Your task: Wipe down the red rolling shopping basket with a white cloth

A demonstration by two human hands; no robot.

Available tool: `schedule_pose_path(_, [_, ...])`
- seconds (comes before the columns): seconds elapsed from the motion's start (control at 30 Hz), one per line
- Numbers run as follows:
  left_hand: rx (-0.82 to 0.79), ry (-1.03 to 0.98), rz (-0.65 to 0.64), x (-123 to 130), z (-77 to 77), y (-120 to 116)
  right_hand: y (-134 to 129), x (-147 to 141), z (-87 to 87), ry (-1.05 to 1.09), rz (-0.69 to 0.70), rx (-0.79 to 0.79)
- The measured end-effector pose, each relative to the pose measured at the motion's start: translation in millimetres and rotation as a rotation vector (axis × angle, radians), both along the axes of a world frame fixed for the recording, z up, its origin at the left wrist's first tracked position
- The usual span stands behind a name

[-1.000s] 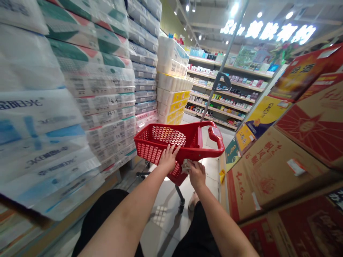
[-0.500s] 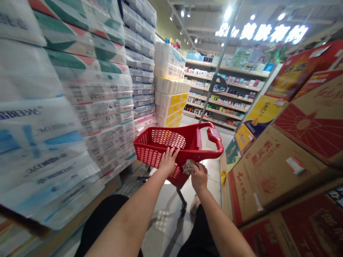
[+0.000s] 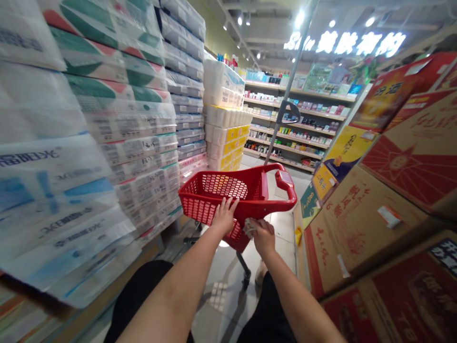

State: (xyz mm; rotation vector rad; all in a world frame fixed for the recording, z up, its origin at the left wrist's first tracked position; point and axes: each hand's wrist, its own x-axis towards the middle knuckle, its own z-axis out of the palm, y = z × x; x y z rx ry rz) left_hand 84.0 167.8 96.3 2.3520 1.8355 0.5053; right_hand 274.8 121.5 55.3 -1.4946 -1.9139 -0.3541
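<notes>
A red plastic shopping cart (image 3: 210, 206) with pierced sides stands in front of me, its handle (image 3: 285, 183) at the right. My left hand (image 3: 224, 218) rests on the near side of the basket, its spread fingers reaching up to the rim. In my right hand (image 3: 263, 236) is a crumpled greyish cloth (image 3: 250, 227), pressed against the cart's side below the handle end. Part of the cloth is hidden by the fingers. Under the basket, a dark leg with a caster wheel (image 3: 245, 278) meets the floor.
Tall stacks of wrapped paper packs (image 3: 143, 109) line the left side. Cardboard cartons (image 3: 360, 219) are piled on the right. A grey pole (image 3: 293, 76) rises behind the cart, with stocked shelves (image 3: 300, 93) farther back. Pale floor tiles (image 3: 282, 228) run between.
My right hand has shifted slightly down and left with the cloth along the cart's side. The left hand keeps its place on the basket. The view has moved slightly.
</notes>
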Motion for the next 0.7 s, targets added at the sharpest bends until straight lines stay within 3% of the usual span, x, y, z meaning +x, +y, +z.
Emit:
schedule_pose_path(0.1, [-0.004,0.007,-0.004,0,0.9,0,1,3,-2.2,0.035,-0.037,0.075])
schedule_pose_path(0.23, [0.012,0.006,0.0,2,1.2,-1,2,4,-10.2,-0.059,0.002,-0.03])
schedule_pose_path(0.43, [0.07,0.026,0.0,3,-4.2,-7,1,4,-22.5,-0.024,0.001,0.038])
schedule_pose_path(0.7, [0.099,-0.006,-0.012,3,-7.4,-6,1,5,-5.1,0.045,-0.01,0.146])
